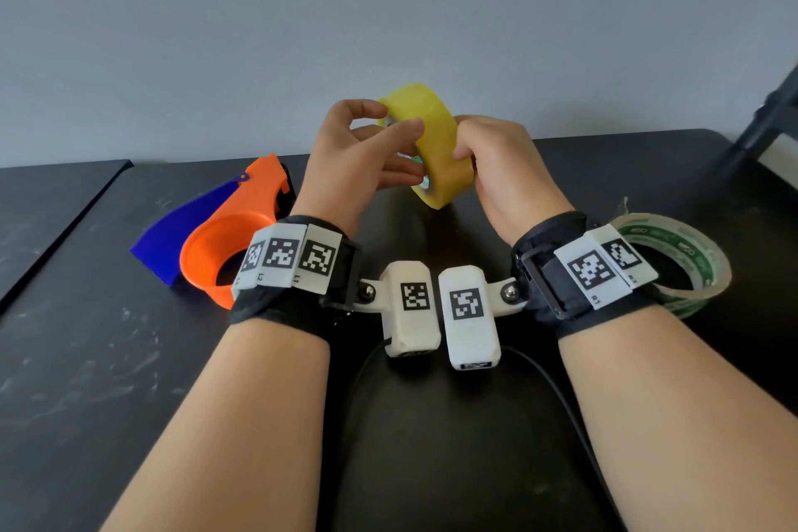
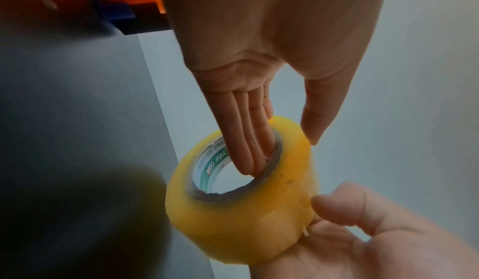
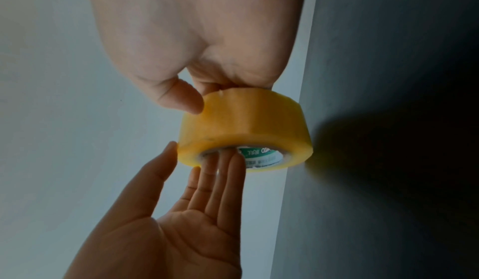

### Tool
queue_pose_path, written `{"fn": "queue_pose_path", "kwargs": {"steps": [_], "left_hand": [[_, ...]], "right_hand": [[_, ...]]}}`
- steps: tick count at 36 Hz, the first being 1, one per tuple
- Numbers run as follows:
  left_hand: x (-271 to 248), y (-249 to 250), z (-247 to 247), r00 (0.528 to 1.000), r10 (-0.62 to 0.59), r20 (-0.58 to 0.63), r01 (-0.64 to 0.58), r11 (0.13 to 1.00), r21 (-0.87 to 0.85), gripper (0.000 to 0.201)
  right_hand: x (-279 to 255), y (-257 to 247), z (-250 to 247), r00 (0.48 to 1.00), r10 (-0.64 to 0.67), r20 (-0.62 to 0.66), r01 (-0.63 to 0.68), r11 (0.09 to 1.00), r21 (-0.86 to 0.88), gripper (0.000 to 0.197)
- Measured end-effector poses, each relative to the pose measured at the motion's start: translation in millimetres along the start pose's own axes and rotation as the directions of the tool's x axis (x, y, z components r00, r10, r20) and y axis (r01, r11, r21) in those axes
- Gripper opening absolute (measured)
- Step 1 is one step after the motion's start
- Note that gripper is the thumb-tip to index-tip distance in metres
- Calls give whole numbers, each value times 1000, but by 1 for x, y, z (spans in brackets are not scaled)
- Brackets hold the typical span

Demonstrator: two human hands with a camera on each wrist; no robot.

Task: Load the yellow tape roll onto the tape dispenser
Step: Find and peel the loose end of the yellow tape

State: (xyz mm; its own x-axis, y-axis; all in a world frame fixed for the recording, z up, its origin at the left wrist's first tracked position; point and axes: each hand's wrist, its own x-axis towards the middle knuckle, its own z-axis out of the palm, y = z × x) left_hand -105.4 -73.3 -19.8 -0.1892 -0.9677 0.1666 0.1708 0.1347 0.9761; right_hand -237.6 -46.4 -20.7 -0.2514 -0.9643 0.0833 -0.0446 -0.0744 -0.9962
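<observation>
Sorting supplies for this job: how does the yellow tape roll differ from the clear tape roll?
The yellow tape roll is held up in the air between the left hand and right hand; the clear tape roll lies flat on the table. The yellow tape roll is thickly wound and opaque; the clear tape roll is thin and see-through. Both have green-printed cores.
</observation>
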Motion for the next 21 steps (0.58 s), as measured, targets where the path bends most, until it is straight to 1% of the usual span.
{"fn": "queue_pose_path", "kwargs": {"steps": [1, 2, 4, 6, 7, 9, 10, 11, 14, 17, 21], "left_hand": [[0, 0, -1, 1000, 0, -3, 0, 1000, -2, 33], [1, 0, -1, 1000, 1, -5, -1, 1000, -4, 32], [1, 1, -3, 1000, 0, -2, 0, 1000, -10, 32], [0, 1, -3, 1000, 0, 4, 0, 1000, -12, 32], [0, 1, -2, 1000, 1, 8, -1, 1000, -11, 32], [-1, 2, -1, 1000, 2, 13, -2, 1000, -8, 33], [-1, 2, 0, 1000, 2, 15, -2, 1000, -7, 34], [-2, 2, 0, 1000, 1, 16, -1, 1000, -5, 34], [-2, 2, 1, 1000, -2, 15, 2, 1000, -4, 34], [-3, 2, 2, 1000, -5, 16, 5, 1000, -2, 36], [-3, 3, 3, 1000, -8, 20, 8, 1000, 4, 37]], "right_hand": [[0, 1, 0, 999, -16, 28, 17, 1000, -16, 55], [1, 3, -1, 998, -33, 48, 34, 999, -34, 63], [0, 4, -1, 996, -43, 74, 46, 998, -44, 64], [-2, 1, -1, 997, -26, 76, 29, 999, -36, 55], [-4, -1, 0, 997, -24, 71, 27, 999, -41, 47], [-5, -2, 2, 998, -40, 54, 44, 996, -77, 22], [-5, -1, 2, 998, -47, 48, 52, 994, -96, 15], [-6, -2, 2, 998, -52, 45, 56, 993, -102, 14], [-4, -1, 3, 998, -59, 32, 62, 994, -95, 14], [-4, -1, 3, 998, -55, 22, 56, 995, -86, 18], [-3, -1, 4, 998, -55, 26, 57, 996, -73, 34]]}}
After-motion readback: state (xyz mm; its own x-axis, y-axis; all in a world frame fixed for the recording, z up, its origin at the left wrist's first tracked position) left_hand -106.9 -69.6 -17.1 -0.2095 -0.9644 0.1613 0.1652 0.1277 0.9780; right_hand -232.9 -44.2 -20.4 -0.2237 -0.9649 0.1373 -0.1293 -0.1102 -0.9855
